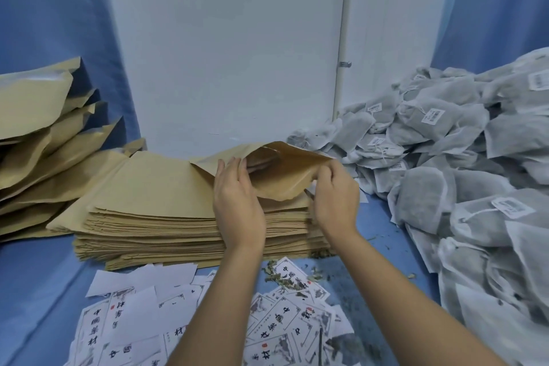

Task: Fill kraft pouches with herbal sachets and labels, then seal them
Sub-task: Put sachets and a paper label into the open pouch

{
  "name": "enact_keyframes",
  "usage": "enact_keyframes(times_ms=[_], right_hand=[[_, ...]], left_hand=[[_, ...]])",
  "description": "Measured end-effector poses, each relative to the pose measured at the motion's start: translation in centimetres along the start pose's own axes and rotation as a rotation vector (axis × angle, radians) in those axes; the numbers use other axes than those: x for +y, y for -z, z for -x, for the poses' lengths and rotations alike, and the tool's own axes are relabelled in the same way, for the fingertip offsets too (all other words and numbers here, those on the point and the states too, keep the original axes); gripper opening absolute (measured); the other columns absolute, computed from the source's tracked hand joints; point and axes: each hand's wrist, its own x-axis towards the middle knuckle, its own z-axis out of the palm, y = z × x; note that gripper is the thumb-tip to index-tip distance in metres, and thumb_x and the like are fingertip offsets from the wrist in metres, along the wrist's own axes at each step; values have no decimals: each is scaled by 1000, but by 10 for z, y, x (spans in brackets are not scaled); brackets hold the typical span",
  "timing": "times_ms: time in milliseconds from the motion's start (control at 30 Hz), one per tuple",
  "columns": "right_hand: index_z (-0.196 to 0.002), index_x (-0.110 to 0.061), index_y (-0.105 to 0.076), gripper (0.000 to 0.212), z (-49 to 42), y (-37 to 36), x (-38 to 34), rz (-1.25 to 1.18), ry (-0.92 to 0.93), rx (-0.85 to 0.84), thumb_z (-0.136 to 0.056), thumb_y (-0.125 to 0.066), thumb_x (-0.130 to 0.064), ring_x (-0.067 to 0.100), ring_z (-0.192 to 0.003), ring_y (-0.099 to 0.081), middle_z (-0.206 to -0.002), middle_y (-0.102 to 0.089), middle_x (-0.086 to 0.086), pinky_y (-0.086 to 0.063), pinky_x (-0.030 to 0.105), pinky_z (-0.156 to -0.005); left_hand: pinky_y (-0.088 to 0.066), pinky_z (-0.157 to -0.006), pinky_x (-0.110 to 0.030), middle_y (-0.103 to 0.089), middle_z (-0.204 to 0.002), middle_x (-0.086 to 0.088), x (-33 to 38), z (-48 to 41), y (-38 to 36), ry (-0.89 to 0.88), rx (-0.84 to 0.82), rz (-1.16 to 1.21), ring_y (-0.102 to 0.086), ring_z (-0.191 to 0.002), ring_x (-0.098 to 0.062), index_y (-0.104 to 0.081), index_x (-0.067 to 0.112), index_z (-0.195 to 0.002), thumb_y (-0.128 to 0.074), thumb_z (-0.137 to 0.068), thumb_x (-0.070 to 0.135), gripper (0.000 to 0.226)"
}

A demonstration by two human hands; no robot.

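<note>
Two hands [237,202] [335,196], one opened pouch [285,175], one flat stack [148,202], uncounted sachets [430,196], labels [124,321].

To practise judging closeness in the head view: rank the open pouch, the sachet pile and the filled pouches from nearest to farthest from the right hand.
1. open pouch: pinched by the right hand itself, centre.
2. sachet pile: just to that hand's right.
3. filled pouches: heaped at the far left.
</note>
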Motion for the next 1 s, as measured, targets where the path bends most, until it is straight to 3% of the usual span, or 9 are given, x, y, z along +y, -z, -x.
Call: enact_keyframes(times_ms=[100,200,267,400,500,600,800,900,1000], right_hand=[[-83,-14,-59,24,-16,-1,42,258,-80,-151,-93,-38,-16,21,-81,-53,-84,-56,0,-36,32,-60],[-95,-11,-69,36,-33,-10,79,466,-9,-483,-95,-33,-11,30,-112,-47,-116,-54,12,-40,36,-85],[-126,-15,-60,44,-42,-20,96,616,64,-697,-98,-27,-12,29,-140,-23,-151,-33,11,-25,40,-111],[-147,-26,-36,49,-55,-34,110,626,56,-908,-101,-23,-16,28,-147,9,-161,-4,4,-5,46,-118],[-143,-19,-42,45,-57,-32,107,445,74,-739,-100,-32,-12,32,-141,-22,-151,-34,12,-24,40,-111],[-117,-10,-60,27,-47,-23,96,186,49,-330,-96,-43,-17,23,-101,-56,-105,-60,5,-40,32,-80],[-97,-13,-45,14,-46,19,88,20,-201,131,-92,-58,-18,18,-86,-49,-104,-57,9,-30,22,-69],[-116,-2,-41,31,-46,45,88,39,-255,236,-92,-58,-10,31,-90,-54,-106,-55,17,-26,23,-65],[-137,2,-27,56,-42,65,90,97,-339,286,-90,-57,-6,40,-110,-53,-126,-49,27,-38,34,-83]], left_hand=[[-26,-103,-14,-54,-134,-16,-1,-5,-9,8,19,21,-40,-135,-24,-60,0,-123,-43,-100,15,32],[-24,-102,-10,-53,-135,-15,-4,-8,-16,13,28,40,-39,-136,-23,-60,1,-123,-43,-101,16,32],[-24,-99,-7,-53,-135,-15,-8,-9,-19,6,39,45,-38,-136,-22,-61,2,-123,-43,-101,16,32],[-22,-97,-4,-53,-136,-12,-13,-11,-23,8,35,68,-37,-136,-19,-61,4,-123,-42,-101,18,32],[-18,-93,7,-53,-135,-12,-14,-12,-23,11,49,76,-39,-136,-20,-60,2,-124,-42,-101,18,33],[-18,-91,10,-54,-135,-11,-11,-8,-23,19,54,96,-39,-135,-20,-60,3,-124,-42,-101,18,33],[-16,-90,11,-55,-133,-14,5,7,-22,-13,39,112,-39,-135,-24,-61,0,-122,-44,-101,15,31],[-16,-91,11,-55,-133,-13,16,18,-22,-21,10,135,-39,-135,-22,-60,1,-123,-44,-101,15,32],[-17,-91,10,-55,-133,-11,24,29,-25,-23,-12,157,-38,-135,-20,-60,2,-124,-44,-101,16,31]])
